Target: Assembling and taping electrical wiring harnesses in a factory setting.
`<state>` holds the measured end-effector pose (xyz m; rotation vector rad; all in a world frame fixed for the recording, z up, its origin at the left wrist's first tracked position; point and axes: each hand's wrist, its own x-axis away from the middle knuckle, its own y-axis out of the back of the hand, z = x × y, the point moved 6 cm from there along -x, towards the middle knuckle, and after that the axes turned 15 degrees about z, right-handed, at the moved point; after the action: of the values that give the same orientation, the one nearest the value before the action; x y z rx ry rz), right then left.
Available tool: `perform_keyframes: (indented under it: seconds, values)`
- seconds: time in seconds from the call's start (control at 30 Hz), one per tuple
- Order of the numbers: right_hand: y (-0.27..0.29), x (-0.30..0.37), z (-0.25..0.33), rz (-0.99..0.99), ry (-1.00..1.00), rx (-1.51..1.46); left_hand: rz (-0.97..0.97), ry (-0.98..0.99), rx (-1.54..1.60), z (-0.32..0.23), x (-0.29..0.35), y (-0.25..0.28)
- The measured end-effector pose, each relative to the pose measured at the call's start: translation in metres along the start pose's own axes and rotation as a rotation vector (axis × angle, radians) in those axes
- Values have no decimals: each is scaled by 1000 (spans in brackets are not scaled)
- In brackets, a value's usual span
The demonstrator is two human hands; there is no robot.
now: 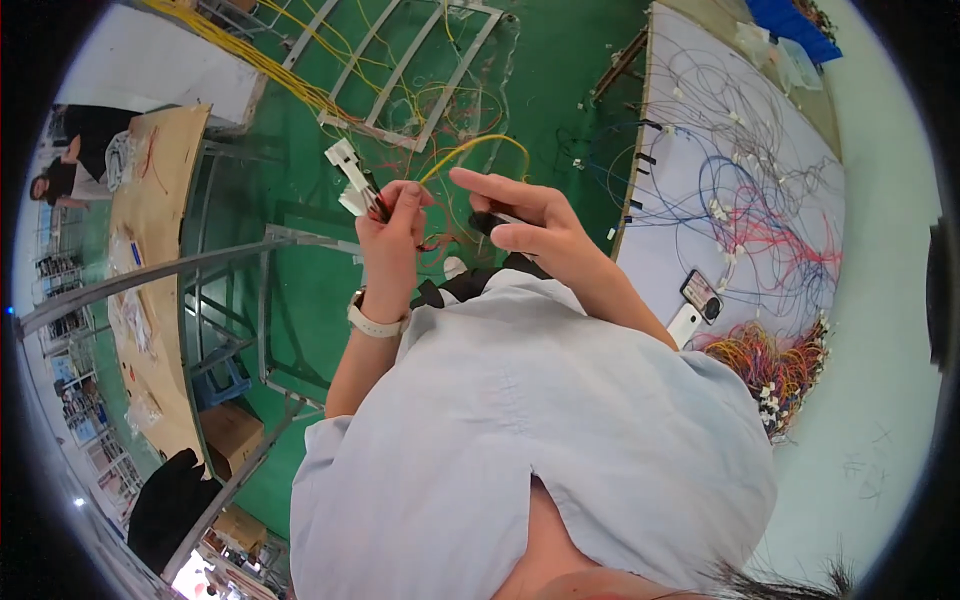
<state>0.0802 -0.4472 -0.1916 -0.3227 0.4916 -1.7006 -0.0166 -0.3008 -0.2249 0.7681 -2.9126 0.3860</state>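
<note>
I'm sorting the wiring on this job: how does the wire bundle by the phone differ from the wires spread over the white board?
The bundle is mostly orange and yellow; the board wires are mainly blue, red and grey. The bundle lies heaped at the board's near corner; the board wires run spread out in loops across it. White connectors cluster at one end of the bundle, while those on the board wires are scattered. Both lie on the same board.

Open green floor (300, 290) below hands; wire board (700, 150) (right) blocks.
</note>
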Motion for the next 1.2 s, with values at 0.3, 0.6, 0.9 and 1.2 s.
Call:
perform_keyframes:
  seconds: [0.3,0.6,0.9,1.2]
  values:
    - [26,-30,-55,-219,-82,17,260,166,351,-1,20,-42]
    - [6,-34,-23,-122,184,54,307,299,555,-1,24,-36]
    - [1,-41,-19,286,78,-84,394,333,623,-2,31,-35]
    - [-10,-32,-12,20,176,-99,-112,-346,-385,-24,16,-8]
